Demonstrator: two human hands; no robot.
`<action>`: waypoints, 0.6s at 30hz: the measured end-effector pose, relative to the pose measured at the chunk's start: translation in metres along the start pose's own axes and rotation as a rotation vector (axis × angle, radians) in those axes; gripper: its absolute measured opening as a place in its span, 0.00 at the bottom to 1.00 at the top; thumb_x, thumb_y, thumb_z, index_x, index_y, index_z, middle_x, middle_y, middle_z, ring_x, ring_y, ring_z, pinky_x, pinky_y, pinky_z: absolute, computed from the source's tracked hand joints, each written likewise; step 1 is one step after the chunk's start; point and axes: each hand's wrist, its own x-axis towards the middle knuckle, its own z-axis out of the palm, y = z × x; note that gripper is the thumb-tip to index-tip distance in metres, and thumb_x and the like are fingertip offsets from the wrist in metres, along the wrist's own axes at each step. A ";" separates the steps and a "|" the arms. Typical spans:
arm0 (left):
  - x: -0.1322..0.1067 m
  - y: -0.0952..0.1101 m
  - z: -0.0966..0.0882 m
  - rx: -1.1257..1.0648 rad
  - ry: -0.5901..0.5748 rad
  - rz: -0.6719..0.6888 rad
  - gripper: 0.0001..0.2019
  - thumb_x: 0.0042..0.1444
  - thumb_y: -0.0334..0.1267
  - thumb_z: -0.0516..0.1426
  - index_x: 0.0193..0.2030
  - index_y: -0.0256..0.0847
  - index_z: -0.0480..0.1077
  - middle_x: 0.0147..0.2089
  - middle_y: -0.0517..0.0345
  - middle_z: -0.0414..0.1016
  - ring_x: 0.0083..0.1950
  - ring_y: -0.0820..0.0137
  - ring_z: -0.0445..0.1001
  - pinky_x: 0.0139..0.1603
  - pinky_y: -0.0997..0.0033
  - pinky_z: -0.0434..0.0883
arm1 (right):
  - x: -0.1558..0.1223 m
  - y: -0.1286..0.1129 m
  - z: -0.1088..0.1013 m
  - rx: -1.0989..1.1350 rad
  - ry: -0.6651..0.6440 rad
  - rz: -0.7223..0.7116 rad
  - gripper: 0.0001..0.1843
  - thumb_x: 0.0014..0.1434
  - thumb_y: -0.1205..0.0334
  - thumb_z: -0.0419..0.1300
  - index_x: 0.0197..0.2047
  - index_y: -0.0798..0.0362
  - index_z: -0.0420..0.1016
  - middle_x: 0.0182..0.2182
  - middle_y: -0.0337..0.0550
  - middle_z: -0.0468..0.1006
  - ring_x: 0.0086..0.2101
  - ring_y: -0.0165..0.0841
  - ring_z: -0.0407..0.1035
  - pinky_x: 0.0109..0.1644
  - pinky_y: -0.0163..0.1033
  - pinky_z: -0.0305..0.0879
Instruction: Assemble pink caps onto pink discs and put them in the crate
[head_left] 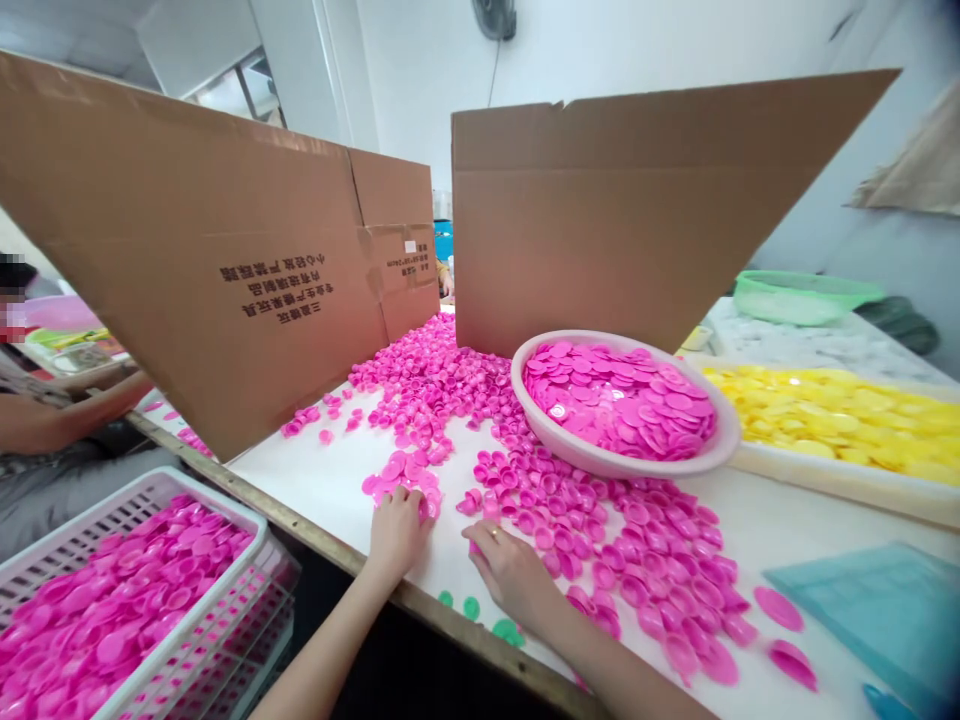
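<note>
My left hand (397,525) is on the white table near its front edge, its fingers bent down over a small group of flat pink plastic discs (405,468). What those fingers grip is hidden beneath them. Just to the right, my right hand (514,572) is closed, thumb and fingers together, with a bit of pink plastic showing at the fingertips; a ring is on one finger. Small pink plastic cups (559,500) lie loose right beyond it, spreading toward the lower right. A pale round basin (630,467) full of pink discs rests among the cups.
Two cardboard panels (300,260) (585,230) stand upright across the table. A white basket (255,560) of pink pieces is at lower left. To the right are a tray of yellow pieces (832,410) and a teal sheet (877,610). Another person's arm (67,415) shows at left.
</note>
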 end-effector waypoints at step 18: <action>-0.016 0.043 0.000 -1.157 -0.273 0.163 0.16 0.49 0.44 0.52 0.41 0.36 0.62 0.28 0.59 0.68 0.26 0.75 0.68 0.27 0.76 0.65 | 0.007 0.021 -0.017 0.761 0.123 0.362 0.17 0.53 0.56 0.53 0.44 0.56 0.66 0.25 0.40 0.70 0.21 0.27 0.65 0.23 0.32 0.63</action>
